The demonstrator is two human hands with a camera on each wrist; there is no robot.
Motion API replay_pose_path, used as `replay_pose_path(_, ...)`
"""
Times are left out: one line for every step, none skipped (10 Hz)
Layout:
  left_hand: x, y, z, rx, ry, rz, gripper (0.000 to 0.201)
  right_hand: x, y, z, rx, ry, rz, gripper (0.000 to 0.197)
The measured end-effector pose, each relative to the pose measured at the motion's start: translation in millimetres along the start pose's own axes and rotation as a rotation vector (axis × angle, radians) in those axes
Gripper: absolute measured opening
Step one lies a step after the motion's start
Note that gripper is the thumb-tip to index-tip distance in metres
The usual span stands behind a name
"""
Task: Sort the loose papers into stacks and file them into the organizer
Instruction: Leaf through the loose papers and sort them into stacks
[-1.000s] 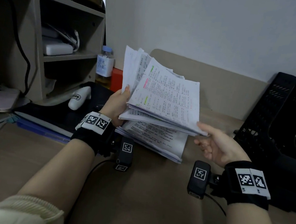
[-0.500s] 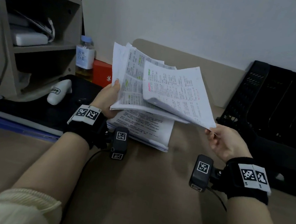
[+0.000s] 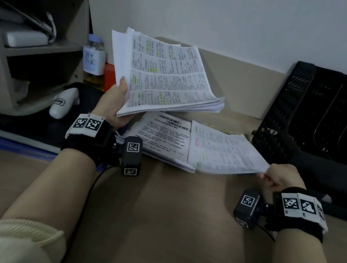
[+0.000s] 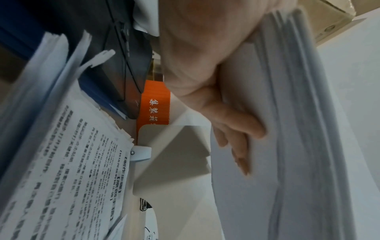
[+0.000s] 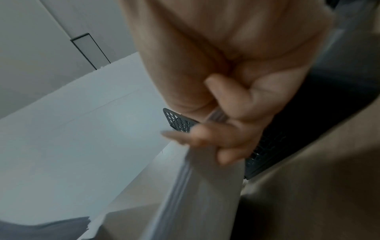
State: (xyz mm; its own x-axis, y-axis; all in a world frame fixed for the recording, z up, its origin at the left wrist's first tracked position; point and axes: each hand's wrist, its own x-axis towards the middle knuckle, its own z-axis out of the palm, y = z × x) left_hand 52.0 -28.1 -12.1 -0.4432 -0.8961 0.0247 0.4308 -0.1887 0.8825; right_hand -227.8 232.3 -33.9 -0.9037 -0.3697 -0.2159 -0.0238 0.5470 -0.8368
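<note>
The left hand [image 3: 113, 104] is gripping a thick sheaf of printed papers [image 3: 167, 76], thumb on top and fingers [image 4: 236, 128] curled beneath, holding it raised and tilted above the desk [image 3: 166, 220] at frame centre. Lower right, the right hand [image 3: 280, 177] is pinching the corner of a thinner batch of highlighted sheets [image 3: 223, 150], which is lying partly over a printed stack [image 3: 167, 137] resting on the desk. The black mesh organizer [image 3: 328, 114] is standing at the right edge, apart from all the papers.
</note>
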Motion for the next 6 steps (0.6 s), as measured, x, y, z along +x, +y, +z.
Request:
replay_pose_path(-6.1,-6.4,9.4,0.103,0.033,0.018,0.050,-1.8,0.0,-2.2,-0.030,0.031,-0.009,0.028)
replay_pose_path(0.0,-13.5,10.4,0.142,0.020,0.009,0.052,-6.4,-2.7,3.4,-0.088,0.057,-0.047,0.006)
replay_pose_path(0.3,-12.6,11.7,0.199,0.015,0.007,0.053,-16.3,-8.7,9.6,-0.190,0.061,-0.068,0.058)
replay_pose_path(0.1,-12.6,13.1,0.230,-0.002,0.011,0.052,-24.0,-16.4,10.9,-0.296,0.033,-0.104,0.045)
replay_pose_path(-3.4,-11.8,14.8,0.300,-0.013,0.011,0.051,-26.7,-19.2,13.2,-0.166,0.054,-0.193,0.030)
replay_pose_path(8.7,-14.2,8.2,0.310,-0.101,-0.026,0.047,-31.5,-24.0,21.6,0.030,0.061,-0.338,0.025)
